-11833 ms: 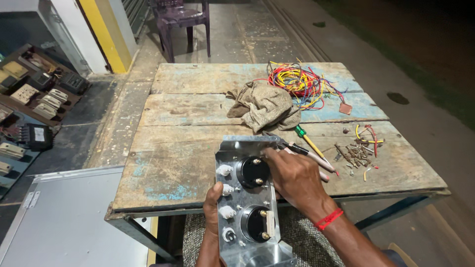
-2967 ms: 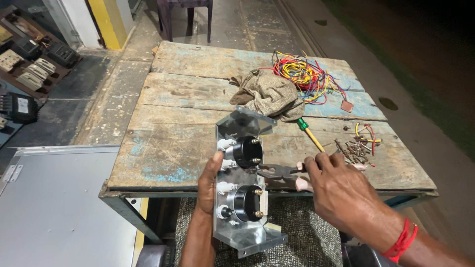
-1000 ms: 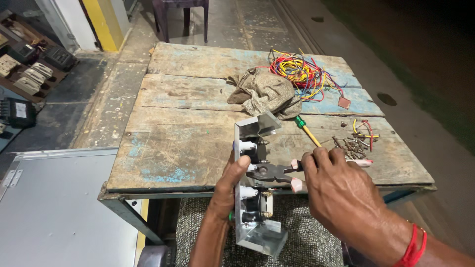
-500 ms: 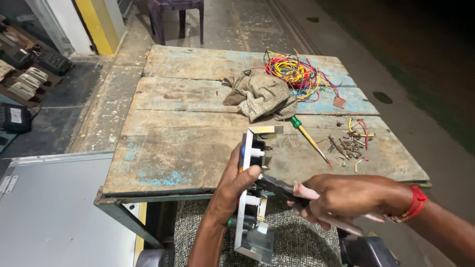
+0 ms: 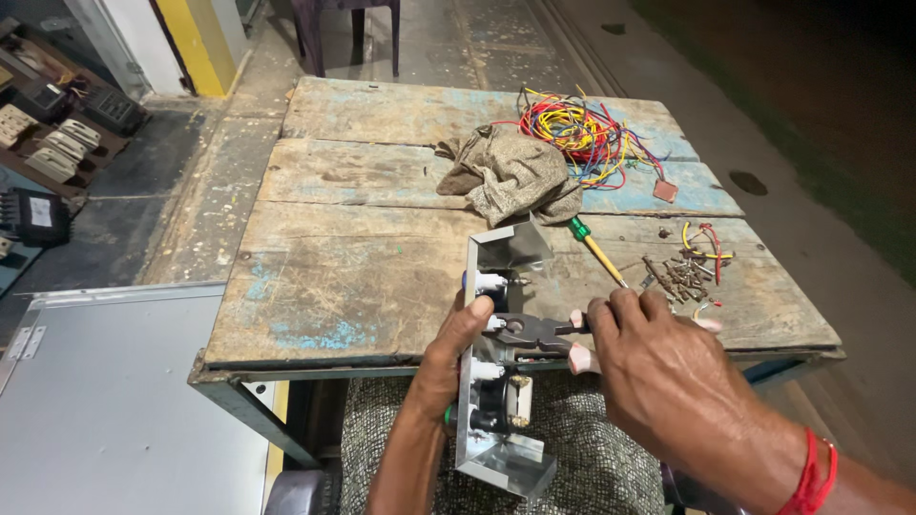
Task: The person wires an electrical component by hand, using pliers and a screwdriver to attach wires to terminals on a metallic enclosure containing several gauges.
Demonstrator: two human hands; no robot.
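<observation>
- While your left hand [image 5: 456,355] wraps around the edge of a folded metal panel [image 5: 496,381], you hold it upright on your lap, against the near edge of the wooden surface [image 5: 363,277].
- Your right hand [image 5: 658,367] is clenched on the pale handles of pliers [image 5: 534,332], whose nose meets the panel's middle beside a white fitting.
- To work well, keep the panel braced firmly and the plier nose square on the fitting; turn gently, as a slip seems likely.
- Behind lie a green-handled screwdriver [image 5: 596,250], a crumpled cloth [image 5: 510,176], a tangle of coloured wires [image 5: 582,133] and a small heap of screws [image 5: 682,277].
</observation>
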